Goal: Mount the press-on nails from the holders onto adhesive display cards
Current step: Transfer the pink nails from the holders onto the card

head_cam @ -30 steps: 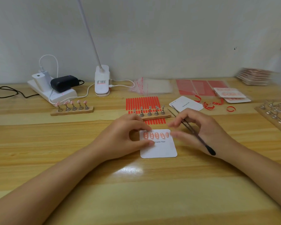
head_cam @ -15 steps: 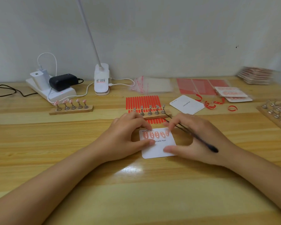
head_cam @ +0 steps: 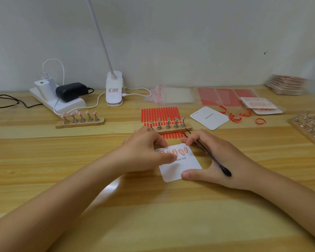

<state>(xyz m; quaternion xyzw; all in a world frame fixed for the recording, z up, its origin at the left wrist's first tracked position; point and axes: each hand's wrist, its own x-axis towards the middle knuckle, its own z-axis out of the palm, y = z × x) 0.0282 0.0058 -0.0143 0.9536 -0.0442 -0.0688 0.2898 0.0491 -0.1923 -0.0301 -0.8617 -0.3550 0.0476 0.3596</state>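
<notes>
A white display card [head_cam: 185,168] lies on the table at centre, with a row of several pink press-on nails [head_cam: 179,151] stuck along its top. My left hand [head_cam: 145,153] grips the card's upper left corner, thumb pressing below the nails and curled fingers at the top edge. My right hand [head_cam: 218,160] holds black tweezers [head_cam: 206,155], its thumb at the card's lower edge and its forefinger at the upper right corner. Just behind, a wooden holder strip [head_cam: 171,128] has bare metal stands. A second holder strip [head_cam: 80,122] at left carries several pink nails.
A red adhesive strip sheet [head_cam: 160,113] lies under and behind the bare holder. Blank cards [head_cam: 209,118], red peel scraps [head_cam: 235,118], finished cards [head_cam: 260,105] and red sheets [head_cam: 225,97] sit at right. A lamp base [head_cam: 114,91] and power strip [head_cam: 62,102] stand behind; more stands [head_cam: 311,124] lie far right.
My right hand has come down onto the card, thumb to its lower edge and forefinger to its upper right corner. The card has turned slightly. My left hand stays on the card.
</notes>
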